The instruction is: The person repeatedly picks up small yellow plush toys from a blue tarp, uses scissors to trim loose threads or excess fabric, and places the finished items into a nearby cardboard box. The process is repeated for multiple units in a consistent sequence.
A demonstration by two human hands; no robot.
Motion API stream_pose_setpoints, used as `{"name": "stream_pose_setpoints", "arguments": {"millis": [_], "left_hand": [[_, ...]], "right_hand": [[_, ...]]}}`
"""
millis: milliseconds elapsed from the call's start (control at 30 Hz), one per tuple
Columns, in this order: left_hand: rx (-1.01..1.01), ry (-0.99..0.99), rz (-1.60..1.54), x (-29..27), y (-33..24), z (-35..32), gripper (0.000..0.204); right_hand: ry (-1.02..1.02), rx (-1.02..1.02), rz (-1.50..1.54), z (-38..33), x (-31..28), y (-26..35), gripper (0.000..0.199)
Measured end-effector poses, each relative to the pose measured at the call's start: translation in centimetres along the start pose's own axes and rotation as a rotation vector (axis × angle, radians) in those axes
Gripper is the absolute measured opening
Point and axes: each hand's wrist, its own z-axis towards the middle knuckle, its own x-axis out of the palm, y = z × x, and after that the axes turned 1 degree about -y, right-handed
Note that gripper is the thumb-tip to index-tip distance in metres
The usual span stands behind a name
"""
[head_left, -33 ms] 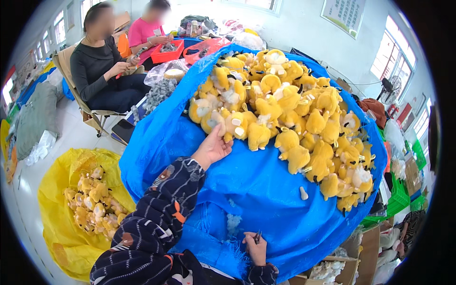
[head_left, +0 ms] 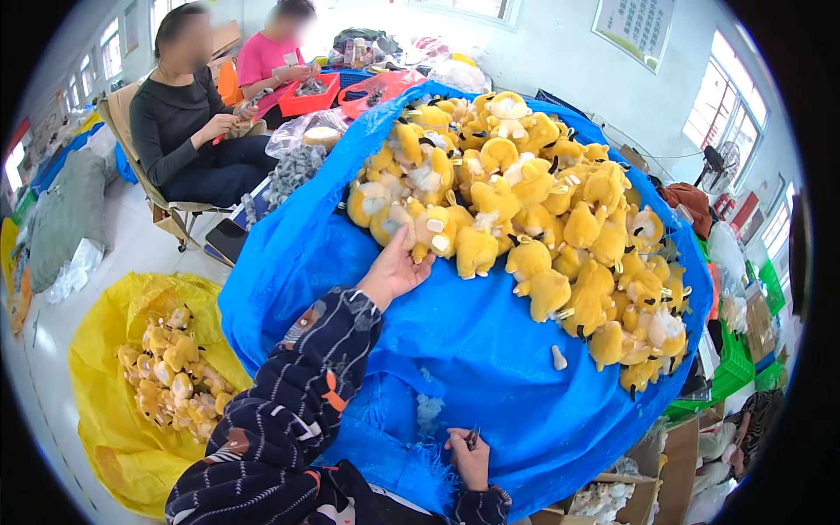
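Nearest, at the lower edge, the right hand [head_left: 471,459] rests on the blue tarp [head_left: 472,350] that covers the table, its fingers curled together around a small dark tool [head_left: 472,437] whose tip pokes up between them; just to the left of this hand lies a tuft of white stuffing [head_left: 428,409], and further up and to its right a small white piece [head_left: 557,357] lies loose on the tarp. Farther out, the left hand [head_left: 395,269], at the end of a dark patterned sleeve [head_left: 289,402], reaches to the near edge of the heap of yellow plush toys [head_left: 525,201]; its fingers are closing on one yellow toy [head_left: 427,229] at the heap's rim (the thumb side is hidden, so how firm the grip is cannot be told). The rest of the heap lies beyond and to the right of that hand. To its left and lower stands a yellow bag [head_left: 114,411] with more of the same toys inside. Farther off, beyond the left hand, two seated people [head_left: 197,122] work near red trays [head_left: 308,94]. Against the earlier frame nothing differs: both hands, the toy and the heap sit in the same places.
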Motion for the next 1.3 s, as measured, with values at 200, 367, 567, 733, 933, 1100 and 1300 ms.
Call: {"name": "stream_pose_setpoints", "arguments": {"millis": [200,367,567,733,933,1100,1300], "left_hand": [[0.289,-0.136,-0.062,2.0,-0.7,0.7,0.036],[0.552,0.038,0.536,3.4,1.6,-8.2,0.029],[0.678,-0.014,1.161,-0.9,7.1,-17.7,0.033],[0.668,-0.083,1.318,-2.4,10.3,-20.1,0.036],[0.174,0.21,0.984,-1.4,9.4,-22.6,0.043],[0.474,0.063,1.21,-3.3,9.9,-21.8,0.043],[0.441,0.057,0.82,-2.8,9.4,-22.9,0.026]], "right_hand": [[0.019,-0.038,-0.043,0.3,0.3,-0.3,0.02],[0.037,-0.072,-0.082,0.2,-0.2,-0.3,0.02],[0.083,-0.336,-0.158,-1.2,2.9,7.7,0.022],[0.044,-0.58,-0.41,-1.5,7.4,10.3,0.047],[0.014,-0.57,-0.152,-0.6,8.1,7.6,0.04],[-0.008,-0.791,-0.413,-1.3,9.0,7.2,0.028],[0.102,-0.826,-0.487,-3.3,8.8,8.5,0.037]]}}
